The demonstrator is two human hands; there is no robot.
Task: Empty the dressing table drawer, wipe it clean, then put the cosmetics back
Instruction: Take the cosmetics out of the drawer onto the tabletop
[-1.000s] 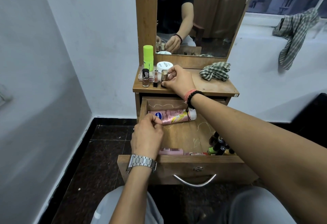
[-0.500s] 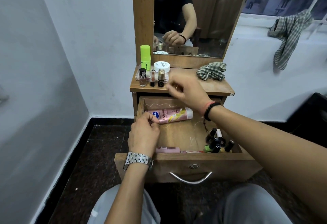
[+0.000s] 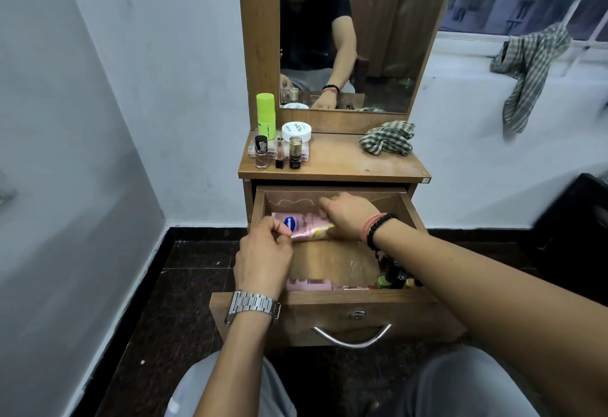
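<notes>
The wooden drawer [image 3: 296, 321] of the dressing table stands pulled out. A pink lotion tube [image 3: 309, 227] lies across its back part. My left hand [image 3: 263, 262] pinches the tube's left end, by the blue logo. Over the tube's right end lies my right hand [image 3: 350, 216], blurred, its fingers stretched toward the back wall. Several dark nail polish bottles [image 3: 394, 273] stand in the front right corner, partly behind my right forearm. A flat pink item [image 3: 307, 285] lies along the front wall.
On the tabletop [image 3: 345, 163] stand a green bottle [image 3: 266, 117], a white jar [image 3: 296, 130] and three small bottles [image 3: 279, 153] at the left, with a checked cloth [image 3: 388, 137] at the right. A second checked cloth [image 3: 529, 68] hangs at the window.
My right hand has left the small gold-capped bottle on the tabletop and come down into the drawer onto the tube. My left hand has stayed at the tube's left end.
</notes>
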